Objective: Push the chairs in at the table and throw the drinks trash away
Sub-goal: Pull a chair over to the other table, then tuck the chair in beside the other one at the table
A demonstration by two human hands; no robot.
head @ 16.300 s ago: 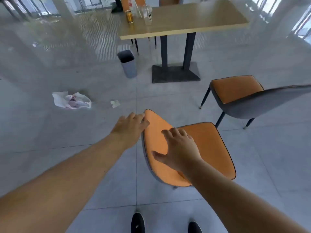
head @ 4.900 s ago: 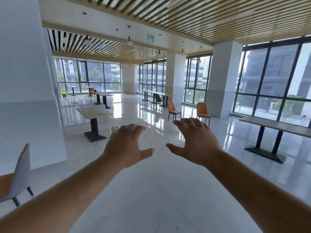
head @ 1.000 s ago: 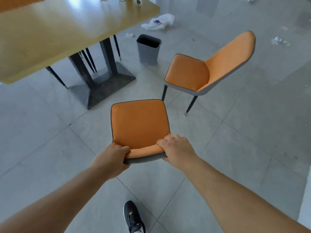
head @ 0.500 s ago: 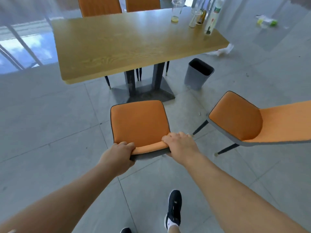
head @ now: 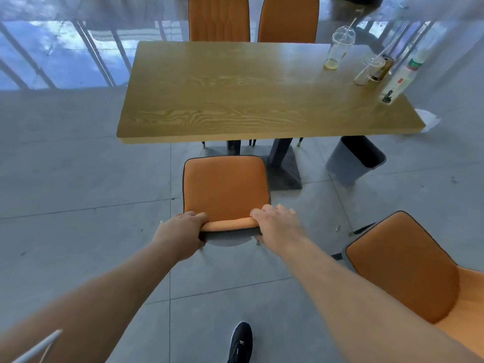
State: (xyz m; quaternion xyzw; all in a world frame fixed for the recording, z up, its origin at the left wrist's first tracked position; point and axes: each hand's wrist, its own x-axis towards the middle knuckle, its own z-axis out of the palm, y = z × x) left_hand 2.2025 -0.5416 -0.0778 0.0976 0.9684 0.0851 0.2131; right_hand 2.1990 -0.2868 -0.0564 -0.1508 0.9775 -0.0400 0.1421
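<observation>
An orange chair (head: 225, 187) stands just short of the wooden table (head: 235, 100), its seat facing the near edge. My left hand (head: 183, 234) and my right hand (head: 277, 226) both grip the top of its backrest. A second orange chair (head: 403, 265) stands away from the table at the lower right. Drinks trash sits on the table's right end: a clear plastic cup with a straw (head: 339, 48), a smaller cup with a straw (head: 368, 72), a can (head: 382, 70) and a plastic bottle (head: 400, 79).
A grey trash bin (head: 353, 161) stands on the floor under the table's right corner, with white paper (head: 427, 119) behind it. Two more orange chairs (head: 218, 19) (head: 288, 19) are tucked in at the far side. The black table base (head: 282, 169) lies right of the held chair.
With both hands still on the backrest, the chair has swung round to face the table squarely and moved closer to its edge. The view has turned with it.
</observation>
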